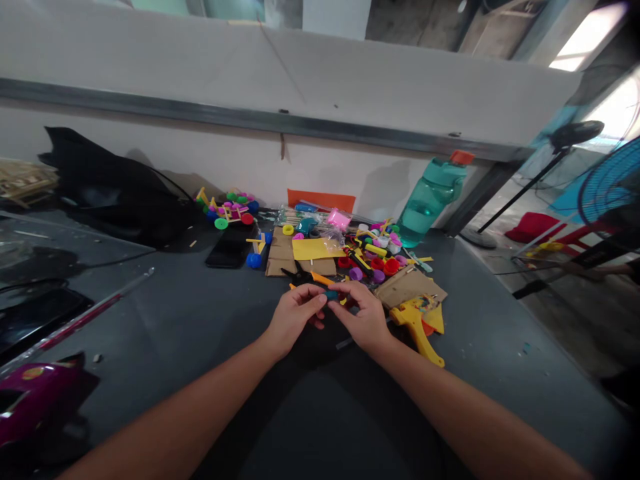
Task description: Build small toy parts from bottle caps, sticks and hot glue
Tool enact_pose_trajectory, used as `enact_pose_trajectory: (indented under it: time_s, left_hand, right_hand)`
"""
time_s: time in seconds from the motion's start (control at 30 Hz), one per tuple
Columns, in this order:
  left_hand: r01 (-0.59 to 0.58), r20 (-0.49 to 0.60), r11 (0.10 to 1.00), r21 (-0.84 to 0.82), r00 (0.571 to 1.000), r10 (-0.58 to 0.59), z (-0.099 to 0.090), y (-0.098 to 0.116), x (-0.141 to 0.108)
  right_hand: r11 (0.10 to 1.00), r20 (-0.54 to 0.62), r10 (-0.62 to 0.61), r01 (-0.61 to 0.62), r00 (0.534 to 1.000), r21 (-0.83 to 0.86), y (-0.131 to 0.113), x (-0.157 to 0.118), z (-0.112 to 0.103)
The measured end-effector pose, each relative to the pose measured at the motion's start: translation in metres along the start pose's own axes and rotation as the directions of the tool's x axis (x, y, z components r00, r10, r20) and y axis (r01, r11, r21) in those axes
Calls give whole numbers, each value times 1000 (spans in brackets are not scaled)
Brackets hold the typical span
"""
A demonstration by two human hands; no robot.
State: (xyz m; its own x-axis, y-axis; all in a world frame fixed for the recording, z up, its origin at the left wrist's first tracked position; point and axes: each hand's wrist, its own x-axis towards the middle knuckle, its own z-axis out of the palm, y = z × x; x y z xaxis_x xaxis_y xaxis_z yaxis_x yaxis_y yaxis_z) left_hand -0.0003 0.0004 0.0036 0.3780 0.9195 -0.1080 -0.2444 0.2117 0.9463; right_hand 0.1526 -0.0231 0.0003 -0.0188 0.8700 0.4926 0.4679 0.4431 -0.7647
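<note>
- Two bare hands meet above the dark worktop [165,320], the left hand [294,319] and the right hand [363,317] almost touching.
- Between them is a small teal plastic piece [331,295]. Its long axis seems to run side to side, though the fingers hide part of it. Neither hand is clearly nearer.
- Both grips are closed on it from opposite ends, with the left fingers [319,300] and right fingers [345,291] pinching it.
- Orange-handled scissors [306,275] lie just beyond the hands.
- Behind the scissors are a yellow card [316,249] and cardboard [280,257].
- To their right lie colourful bottle caps [375,263] and, further right, a yellow plastic scraper [417,330].
- Further back and right of the scissors stands a teal water bottle [431,200].
</note>
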Motion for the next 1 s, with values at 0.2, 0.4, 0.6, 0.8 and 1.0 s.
enact_pose_trajectory:
  time_s: [0.2,0.4,0.6,0.8,1.0]
  left_hand:
    - [-17,-14,998,-57,1000,16,0,0,0]
    - [22,3,999,25,1000,-22,0,0,0]
    - [16,8,999,33,1000,-17,0,0,0]
    - [16,23,1000,-11,1000,-16,0,1,-1]
    - [22,11,999,32,1000,-22,0,1,0]
  right_hand:
    - [1000,-32,-1,0,999,-21,1,0,0]
    - [1000,-44,-3,3,999,-12,1,0,0]
    - [1000,6,-14,15,1000,-22,0,0,0]
    - [999,-10,-31,31,999,-34,0,1,0]
    - [997,2,-57,57,998,-55,-1,1,-1]
